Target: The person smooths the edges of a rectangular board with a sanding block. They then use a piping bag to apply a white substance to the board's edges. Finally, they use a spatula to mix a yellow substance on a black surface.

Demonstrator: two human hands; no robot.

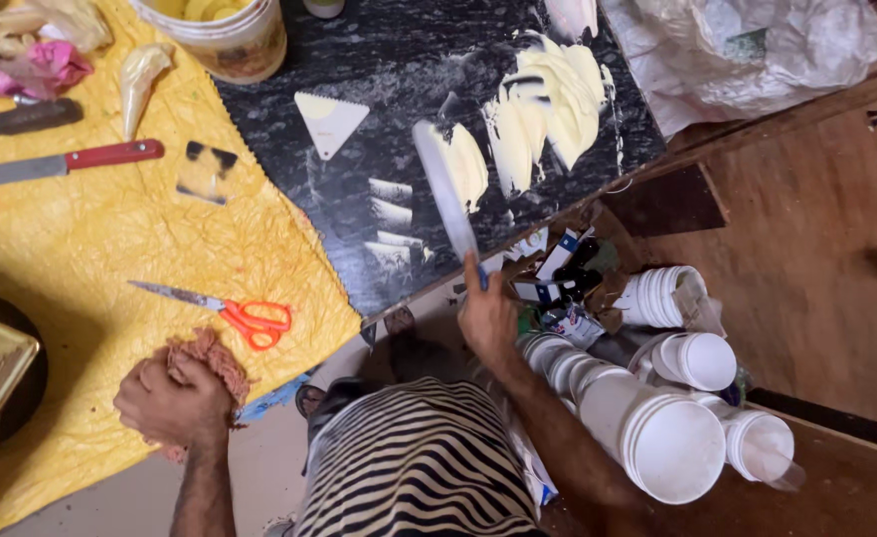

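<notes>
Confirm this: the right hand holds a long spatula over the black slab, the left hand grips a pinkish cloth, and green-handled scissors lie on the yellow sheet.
Not quite: the scissors have orange handles, not green, as the head view shows. The rest stands: the right hand holds the long spatula over the black slab, and the left hand grips the pinkish cloth.

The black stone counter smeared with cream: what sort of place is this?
Probably a small home cake-decorating workspace: pale cream spread on the black stone counter, a filled cream piping bag, and a long white spatula in the right hand.
</notes>
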